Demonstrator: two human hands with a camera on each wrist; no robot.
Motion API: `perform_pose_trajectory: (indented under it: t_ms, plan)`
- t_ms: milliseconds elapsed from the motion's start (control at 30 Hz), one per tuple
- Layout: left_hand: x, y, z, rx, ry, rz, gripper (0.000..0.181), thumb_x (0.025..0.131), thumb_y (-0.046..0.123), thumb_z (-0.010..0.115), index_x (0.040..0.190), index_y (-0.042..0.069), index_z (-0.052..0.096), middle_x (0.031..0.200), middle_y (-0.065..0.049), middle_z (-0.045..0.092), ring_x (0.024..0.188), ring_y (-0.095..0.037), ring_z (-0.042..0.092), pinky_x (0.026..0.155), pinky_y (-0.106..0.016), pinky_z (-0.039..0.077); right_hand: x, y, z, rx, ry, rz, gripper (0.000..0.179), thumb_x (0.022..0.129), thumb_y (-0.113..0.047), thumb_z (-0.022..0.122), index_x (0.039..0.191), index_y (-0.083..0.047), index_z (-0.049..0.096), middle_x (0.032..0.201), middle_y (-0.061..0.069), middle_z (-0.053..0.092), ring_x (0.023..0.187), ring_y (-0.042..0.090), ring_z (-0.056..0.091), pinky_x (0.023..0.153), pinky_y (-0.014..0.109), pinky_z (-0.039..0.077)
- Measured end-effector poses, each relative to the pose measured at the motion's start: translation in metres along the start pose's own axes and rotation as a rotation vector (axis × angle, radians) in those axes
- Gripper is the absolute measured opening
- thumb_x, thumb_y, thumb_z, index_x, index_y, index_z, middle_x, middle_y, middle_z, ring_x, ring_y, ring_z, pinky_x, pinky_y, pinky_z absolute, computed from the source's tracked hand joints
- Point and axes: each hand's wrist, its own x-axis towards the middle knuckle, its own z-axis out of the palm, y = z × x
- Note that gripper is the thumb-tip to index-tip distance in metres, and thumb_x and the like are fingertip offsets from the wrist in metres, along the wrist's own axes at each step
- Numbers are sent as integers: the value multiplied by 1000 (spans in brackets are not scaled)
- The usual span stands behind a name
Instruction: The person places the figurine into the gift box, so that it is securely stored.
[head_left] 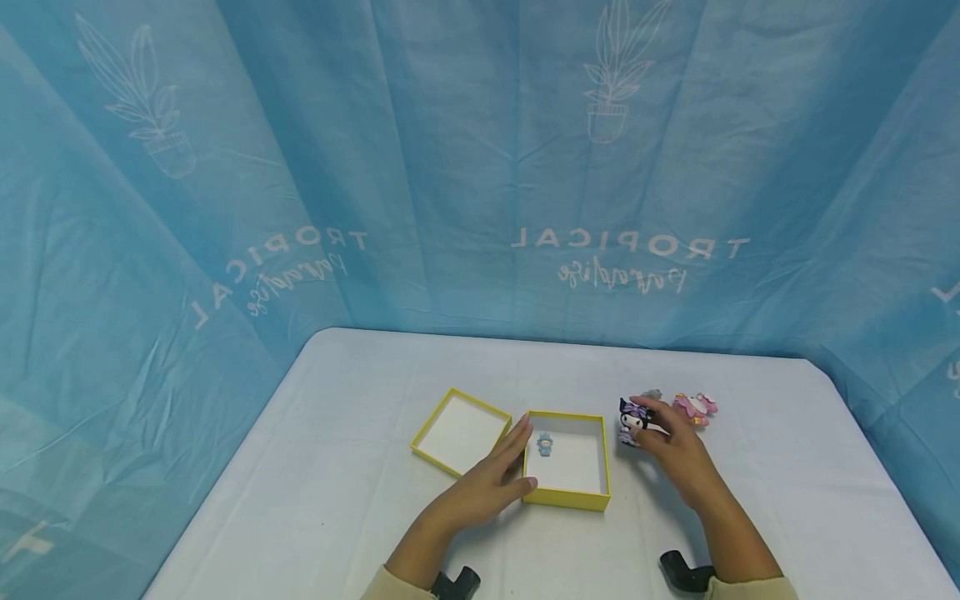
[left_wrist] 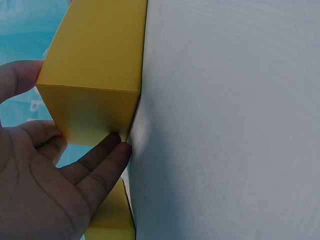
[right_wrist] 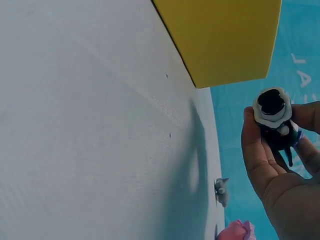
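In the head view a yellow open box (head_left: 566, 498) with a white inside stands on the table, and a small light-blue figurine (head_left: 545, 445) is inside near its left wall. My left hand (head_left: 483, 492) rests against that left side, its fingers fairly straight; the left wrist view shows the fingertips (left_wrist: 114, 142) touching the yellow wall. To the right of the box my right hand (head_left: 675, 446) pinches a black, white and purple figurine (head_left: 634, 421) between thumb and fingers. In the right wrist view the figurine (right_wrist: 272, 112) is held above the table, its underside toward the camera.
The yellow-rimmed lid or shallow tray (head_left: 459, 437) lies tilted left of the box. Behind my right hand are a pink figurine (head_left: 697, 407) and a small grey figurine (head_left: 652, 394). White cloth covers the table (head_left: 300, 500); a blue curtain (head_left: 465, 167) hangs behind it.
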Motion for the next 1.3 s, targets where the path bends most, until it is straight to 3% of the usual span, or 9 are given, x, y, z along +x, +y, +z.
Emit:
perform_pose_trajectory:
  t_ms: [233,400,500,700,1067,1300]
  plan:
    - [0,-1,0,3,3,-10,79,102,42,55,163,34,6,168,21,-6,160,-18,2,127,-56,15,-2,-3,1,41,-43,-27,54,103,-19,58,154,-21,41,161,20,34,137,43,51,105,45,54]
    - [1,-2,0,3,4,-13,78,102,43,55,162,36,6,168,22,-6,160,-18,2,127,-55,15,-3,-3,5,57,-49,3,53,103,-18,57,154,-23,41,161,20,35,135,39,54,107,47,52]
    - [1,-2,0,4,4,-10,78,102,43,55,162,36,6,168,22,-6,160,-18,2,128,-55,15,-3,-5,7,59,-52,26,59,100,-15,61,155,-24,40,160,19,36,133,35,56,106,42,53]
    - [1,-2,0,-4,5,-8,79,101,42,56,163,35,7,168,22,-6,160,-18,2,128,-55,14,-6,-10,9,91,-88,25,73,94,-6,67,157,-22,34,158,17,36,122,23,56,91,18,54]
    - [1,-4,1,6,6,1,79,101,42,55,163,34,7,169,21,-5,160,-19,2,127,-56,15,-10,-15,11,99,-91,0,70,93,-12,71,153,-19,36,156,20,38,123,24,57,90,16,55]
    - [1,-3,1,12,7,-2,79,101,42,55,163,34,7,169,21,-5,160,-19,3,127,-56,15,-12,-16,10,79,-97,-37,68,90,-12,75,149,-22,43,142,18,46,106,14,61,83,16,56]
